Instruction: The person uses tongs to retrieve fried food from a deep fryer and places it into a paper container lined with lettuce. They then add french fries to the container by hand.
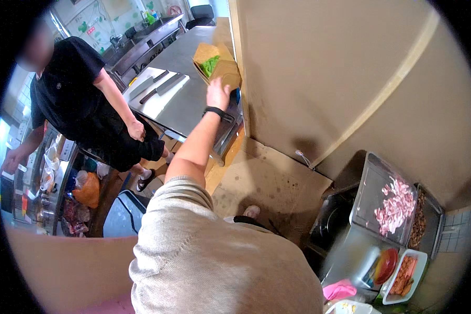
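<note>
My left arm stretches forward over the corner of a steel table [186,118], a dark band round its wrist. My left hand [218,95] is at the near side of an open cardboard box [227,70], fingers apart; I cannot tell whether they touch its flap. Green leaves [210,66] show inside the box. Left of the hand, two knives lie on a white cutting board [165,97]: one dark-handled knife [165,88] and another knife [150,83] beyond it. My right hand is out of view.
A person in black [78,89] stands left of the table. A tan wall [319,68] rises on the right. At lower right are a tray of sliced pink meat [395,204] and a white container of reddish food [404,277]. Cardboard [267,178] covers the floor.
</note>
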{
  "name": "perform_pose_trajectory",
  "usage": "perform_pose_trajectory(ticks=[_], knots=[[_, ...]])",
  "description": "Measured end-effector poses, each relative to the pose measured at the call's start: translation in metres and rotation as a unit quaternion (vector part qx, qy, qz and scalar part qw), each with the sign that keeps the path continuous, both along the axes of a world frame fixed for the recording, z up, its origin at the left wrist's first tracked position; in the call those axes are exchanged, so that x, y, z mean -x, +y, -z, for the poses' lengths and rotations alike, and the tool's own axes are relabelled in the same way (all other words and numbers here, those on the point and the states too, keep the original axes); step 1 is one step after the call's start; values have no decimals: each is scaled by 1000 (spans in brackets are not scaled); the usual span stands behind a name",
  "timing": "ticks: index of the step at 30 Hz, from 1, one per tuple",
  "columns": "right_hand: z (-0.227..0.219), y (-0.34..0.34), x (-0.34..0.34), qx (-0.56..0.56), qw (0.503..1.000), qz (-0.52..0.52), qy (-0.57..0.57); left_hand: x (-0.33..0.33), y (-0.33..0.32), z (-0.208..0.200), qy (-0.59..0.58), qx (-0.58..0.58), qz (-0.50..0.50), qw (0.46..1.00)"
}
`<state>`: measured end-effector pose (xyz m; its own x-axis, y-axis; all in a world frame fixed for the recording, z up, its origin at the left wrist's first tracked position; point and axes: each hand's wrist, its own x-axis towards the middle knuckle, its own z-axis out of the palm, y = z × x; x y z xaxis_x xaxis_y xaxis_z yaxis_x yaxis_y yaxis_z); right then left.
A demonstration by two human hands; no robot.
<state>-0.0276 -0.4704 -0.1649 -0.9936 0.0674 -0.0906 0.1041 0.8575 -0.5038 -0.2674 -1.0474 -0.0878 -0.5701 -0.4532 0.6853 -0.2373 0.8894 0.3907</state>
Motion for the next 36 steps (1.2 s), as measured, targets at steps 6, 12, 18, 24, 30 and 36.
perform_pose_trajectory(ticks=[6,12,18,24,30,36], knots=[[13,-57,63,1,999,-34,2,32,-101,5,-114,-79,-15,990],[43,-129,148,21,993,-117,13,59,-139,24,-308,-114,-55,943],[45,-181,192,24,987,-160,15,66,-131,5,-316,-47,33,947],[45,-196,198,32,986,-162,17,65,-131,-17,-166,-84,29,982],[40,-182,188,34,988,-146,29,58,-113,-54,9,-62,18,998],[31,-142,162,41,991,-113,50,3,-67,-97,107,-82,58,989]])
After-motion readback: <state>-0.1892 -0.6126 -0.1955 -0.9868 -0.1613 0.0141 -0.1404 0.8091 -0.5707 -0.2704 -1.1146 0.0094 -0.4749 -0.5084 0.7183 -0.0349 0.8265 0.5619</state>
